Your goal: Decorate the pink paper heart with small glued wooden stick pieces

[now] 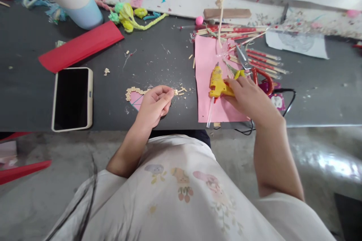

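Note:
My left hand point(157, 103) is closed in a pinch, with a small pale wooden piece point(175, 92) at its fingertips. Under and beside it lies a pink paper shape point(136, 98) with drawn lines, its upper edge covered by small wooden bits point(130, 92); the hand hides the rest. Just right of the fingertips, short cut sticks point(182, 90) are scattered on the table. My right hand point(244, 94) is closed around the handle of a yellow hot glue gun point(217, 83). The gun is over a pink sheet point(205, 64), and a clear glue stick point(210, 113) sticks out of its back.
A phone point(72, 98) and a red folded paper point(82, 47) lie on the left, near a white-and-blue cylinder point(85, 11). Red-handled scissors point(256, 73) and wrapped sticks point(266, 60) lie beyond my right hand. A black cord point(291, 99) loops at the right.

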`<state>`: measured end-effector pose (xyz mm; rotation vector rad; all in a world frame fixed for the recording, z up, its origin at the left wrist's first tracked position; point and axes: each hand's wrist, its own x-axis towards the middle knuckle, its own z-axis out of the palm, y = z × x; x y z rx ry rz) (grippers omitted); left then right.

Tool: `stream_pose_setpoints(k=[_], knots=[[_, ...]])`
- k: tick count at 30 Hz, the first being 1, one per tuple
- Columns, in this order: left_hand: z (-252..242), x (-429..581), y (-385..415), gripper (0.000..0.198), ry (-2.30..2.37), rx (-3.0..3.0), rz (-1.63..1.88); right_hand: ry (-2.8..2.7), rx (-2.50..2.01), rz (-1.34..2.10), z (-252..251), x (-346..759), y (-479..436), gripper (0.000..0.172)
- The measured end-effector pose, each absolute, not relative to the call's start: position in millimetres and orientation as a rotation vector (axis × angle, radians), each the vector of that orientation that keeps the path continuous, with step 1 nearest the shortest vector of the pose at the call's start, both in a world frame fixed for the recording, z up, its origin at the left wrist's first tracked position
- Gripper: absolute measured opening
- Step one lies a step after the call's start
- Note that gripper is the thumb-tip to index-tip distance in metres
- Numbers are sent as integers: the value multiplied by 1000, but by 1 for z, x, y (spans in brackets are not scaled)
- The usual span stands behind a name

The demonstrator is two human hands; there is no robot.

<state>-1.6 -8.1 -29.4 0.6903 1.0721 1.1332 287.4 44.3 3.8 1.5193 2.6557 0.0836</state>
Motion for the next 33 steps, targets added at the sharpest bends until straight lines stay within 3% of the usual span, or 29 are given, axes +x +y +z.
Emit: stream_pose_setpoints(k=[3, 8, 19, 24, 29, 33], knots=[[-29, -1, -8, 32, 1073, 677, 1128, 2710, 1571, 134, 15, 269, 41, 41], [-29, -1, -9, 30, 1084, 658, 1134, 2964, 1197, -248, 21, 215, 37, 19], [-29, 0, -10, 31, 1066, 669, 1133, 3014, 954, -137, 1, 183, 48, 23], [-30, -1, -11, 29, 1036, 683, 1148, 3028, 972, -254, -1, 183, 50, 20], [-29, 0, -10, 33, 1037, 679, 1134, 3163, 1297, -1051, -1, 192, 48, 11], [-25, 0, -10, 37, 1015, 692, 1139, 2971, 1615, -1869, -2, 191, 37, 20]])
